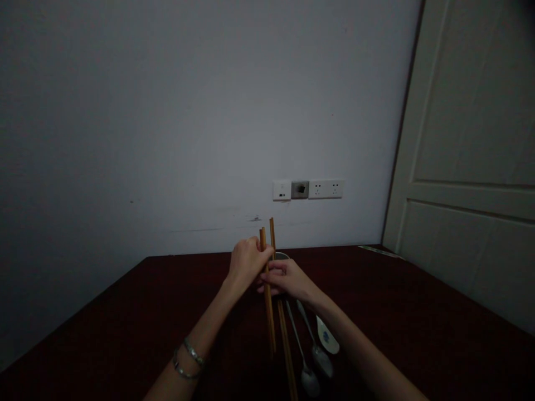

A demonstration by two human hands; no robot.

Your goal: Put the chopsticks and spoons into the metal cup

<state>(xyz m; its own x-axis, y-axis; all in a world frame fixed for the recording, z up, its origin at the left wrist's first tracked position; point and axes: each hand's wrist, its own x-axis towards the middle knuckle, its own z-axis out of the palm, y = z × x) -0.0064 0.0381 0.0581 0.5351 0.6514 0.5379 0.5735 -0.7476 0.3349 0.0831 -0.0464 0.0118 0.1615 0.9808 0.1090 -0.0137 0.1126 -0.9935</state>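
Observation:
Both hands meet over a dark red table (125, 312). My left hand (246, 262) is closed round wooden chopsticks (267, 301), which stand nearly upright with their tips above my fingers. My right hand (288, 278) pinches the same chopsticks from the right side. Another chopstick (287, 351) lies flat on the table below my hands. Beside it lie two metal spoons (311, 356) and a white ceramic spoon (326, 337) with a blue mark. A round metal rim (282, 255) shows just behind my hands, mostly hidden.
A plain wall rises behind the table, with a row of sockets (309, 189) low on it. A pale door (472, 167) stands at the right. Bracelets (188, 362) circle my left wrist. The room is dim.

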